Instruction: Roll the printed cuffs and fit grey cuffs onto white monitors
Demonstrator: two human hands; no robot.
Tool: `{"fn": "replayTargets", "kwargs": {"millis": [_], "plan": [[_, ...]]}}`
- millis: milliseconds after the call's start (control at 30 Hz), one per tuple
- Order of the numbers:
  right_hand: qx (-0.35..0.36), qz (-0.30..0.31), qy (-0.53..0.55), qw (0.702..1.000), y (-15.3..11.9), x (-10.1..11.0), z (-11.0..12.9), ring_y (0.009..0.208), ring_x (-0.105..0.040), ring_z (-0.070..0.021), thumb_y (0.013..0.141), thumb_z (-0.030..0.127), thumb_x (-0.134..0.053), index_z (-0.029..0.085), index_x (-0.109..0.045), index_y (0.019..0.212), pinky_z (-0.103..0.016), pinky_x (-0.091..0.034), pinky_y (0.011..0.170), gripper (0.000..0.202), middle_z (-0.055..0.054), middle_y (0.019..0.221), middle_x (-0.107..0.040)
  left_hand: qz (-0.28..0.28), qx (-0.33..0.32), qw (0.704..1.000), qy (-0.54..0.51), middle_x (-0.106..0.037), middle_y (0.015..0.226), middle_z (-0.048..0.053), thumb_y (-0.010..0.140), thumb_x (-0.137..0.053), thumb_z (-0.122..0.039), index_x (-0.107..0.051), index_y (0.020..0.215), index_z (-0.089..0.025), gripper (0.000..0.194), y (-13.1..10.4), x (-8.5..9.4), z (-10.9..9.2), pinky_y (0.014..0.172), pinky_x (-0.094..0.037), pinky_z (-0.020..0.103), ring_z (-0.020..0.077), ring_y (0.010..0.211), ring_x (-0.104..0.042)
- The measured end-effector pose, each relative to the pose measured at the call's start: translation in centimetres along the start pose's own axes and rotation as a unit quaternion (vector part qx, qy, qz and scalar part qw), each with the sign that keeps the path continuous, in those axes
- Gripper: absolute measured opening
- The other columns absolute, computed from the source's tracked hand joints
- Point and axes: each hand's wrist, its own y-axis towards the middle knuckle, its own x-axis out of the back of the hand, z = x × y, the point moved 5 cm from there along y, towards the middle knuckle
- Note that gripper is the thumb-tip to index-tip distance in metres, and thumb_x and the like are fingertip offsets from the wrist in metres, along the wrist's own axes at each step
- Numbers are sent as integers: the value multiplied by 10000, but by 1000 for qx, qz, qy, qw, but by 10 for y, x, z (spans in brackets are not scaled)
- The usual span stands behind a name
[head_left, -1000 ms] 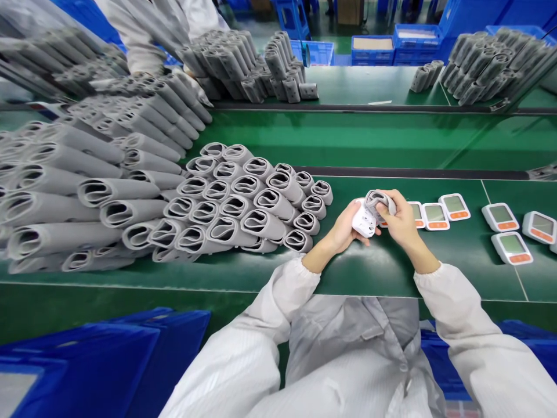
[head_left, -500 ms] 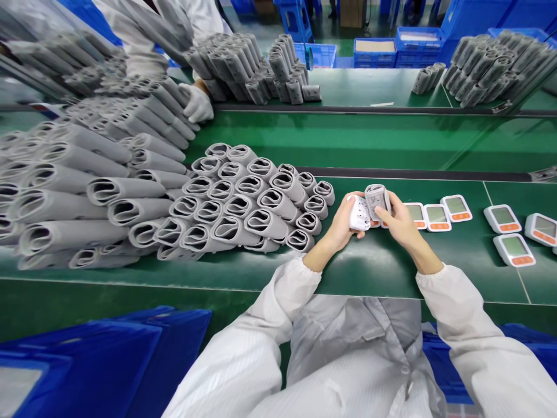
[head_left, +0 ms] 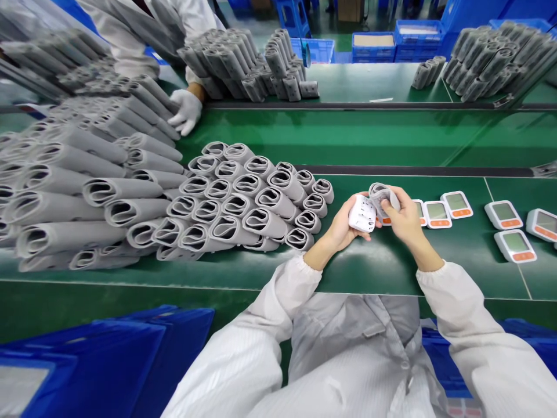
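My left hand [head_left: 343,223] is closed around a white blood pressure monitor [head_left: 362,213], its printed back turned up. In my right hand [head_left: 404,216] is a rolled grey cuff [head_left: 383,196], with the thumb pressed on its side. The cuff and the monitor are side by side above the green bench; whether they are joined I cannot tell. Just behind my right hand lie more monitors, one of them a monitor with screen up and an orange button strip [head_left: 437,215]. To the left of my hands is a stack of rolled grey cuffs [head_left: 248,186].
Farther right lie several monitors [head_left: 515,246]. A green conveyor belt [head_left: 369,136] runs behind the bench [head_left: 374,270]. Across it stand more cuff piles [head_left: 500,58]. At upper left is a co-worker's gloved hand [head_left: 187,110] beside a cuff pile. Blue bins [head_left: 108,360] sit below the bench.
The cuff in my right hand has tilted and shifted slightly right, its open end now showing more. The co-worker's gloved hand has moved left and down, with its fingers spread.
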Motion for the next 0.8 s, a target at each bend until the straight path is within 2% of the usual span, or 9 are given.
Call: {"fn": "replayTargets", "kwargs": {"millis": [100,233,333,433,533,633,700,800], "plan": [[4,-2,-11,1000,0,1,1,1150,-776,-331,988,785,-690,288,-783,1219,-540,-614,1058,556,-91,1239,-834,16,41,999,-5,-825,1010,144,1129,-424,-549,-523,1551,-161,581,2,2,5,448,-671,361,338,790,-869],[5,6,-6,1000,1,1,0,1127,-773,-320,985,770,-711,294,-790,1225,-522,-615,1033,539,-82,1231,-831,28,96,995,-4,-836,1007,167,1140,-363,-597,-631,1418,-108,624,4,5,13,379,-616,328,319,650,-845],[-26,15,19,999,1,0,-8,1071,-764,-295,965,775,-737,303,-791,1225,-478,-634,966,542,-63,1196,-827,42,125,991,-6,-836,1012,163,1130,-372,-630,-653,1384,-112,641,3,5,16,342,-579,315,308,579,-822],[-78,-2,81,994,2,-1,-22,981,-752,-259,946,798,-745,293,-780,1168,-418,-641,866,553,-40,1090,-809,50,108,993,-9,-824,979,125,1127,-391,-625,-635,1417,-147,611,2,3,12,352,-585,310,295,572,-818],[-151,-21,172,973,3,-3,-34,865,-743,-246,925,872,-696,274,-745,1132,-385,-617,725,634,-43,975,-782,54,80,995,-12,-802,930,97,1130,-385,-612,-639,1370,-171,562,2,1,8,358,-589,304,284,580,-816],[-216,12,235,948,2,-9,-35,668,-658,-215,902,906,-671,263,-700,1117,-342,-468,516,678,-61,921,-771,49,63,997,-15,-800,936,95,1131,-374,-604,-639,1319,-184,531,3,1,7,344,-576,303,278,568,-808],[-225,47,253,940,2,-12,-28,589,-575,-182,875,853,-744,271,-664,1101,-327,-382,472,630,-52,911,-763,43,53,998,-16,-803,944,94,1124,-399,-610,-638,1313,-191,518,4,2,6,347,-574,296,276,570,-809],[-196,60,258,944,2,-12,-17,594,-535,-163,876,773,-803,281,-636,1112,-337,-404,507,571,-38,929,-770,33,41,998,-19,-799,917,86,1115,-429,-617,-637,1297,-199,501,4,3,4,352,-568,283,277,580,-813]]}}
